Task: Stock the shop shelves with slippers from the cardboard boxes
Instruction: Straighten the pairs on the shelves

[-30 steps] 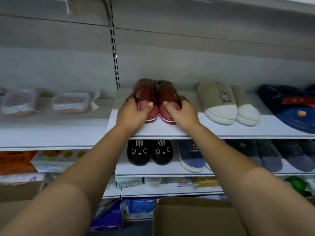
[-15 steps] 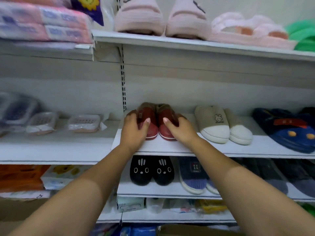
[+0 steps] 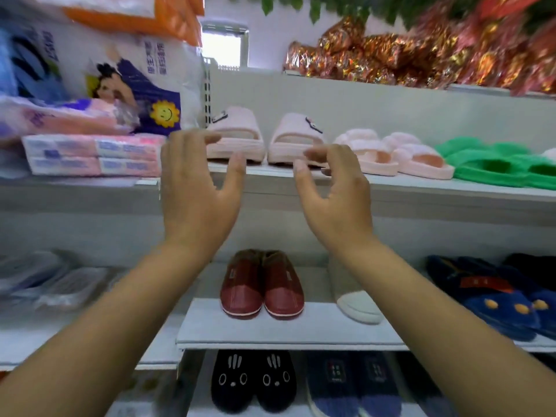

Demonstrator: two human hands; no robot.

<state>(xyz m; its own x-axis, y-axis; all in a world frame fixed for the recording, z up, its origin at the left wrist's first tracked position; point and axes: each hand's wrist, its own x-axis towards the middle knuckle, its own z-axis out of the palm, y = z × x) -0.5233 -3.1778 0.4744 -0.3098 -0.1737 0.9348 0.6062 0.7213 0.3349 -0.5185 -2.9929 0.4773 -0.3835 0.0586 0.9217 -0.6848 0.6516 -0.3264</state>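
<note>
Red slippers (image 3: 261,287) sit paired on the middle shelf (image 3: 301,329), untouched (that pair looks done). Left hand (image 3: 195,194) and right hand (image 3: 334,194) are empty, fingers loosely spread, up at the upper shelf (image 3: 421,186). Pink slippers (image 3: 264,139) at 12 o'clock, just past the fingertips; red pair at 6, well below. Next, probably: grasp and square the pink pair.

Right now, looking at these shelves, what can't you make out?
Head view:
- Beige slippers: mostly hidden behind the right forearm; only one white toe shows.
- Packets on the left: motion-blurred, contents unclear.
- Green slippers: cut off by the right edge.
- Cardboard boxes: out of frame.
</note>
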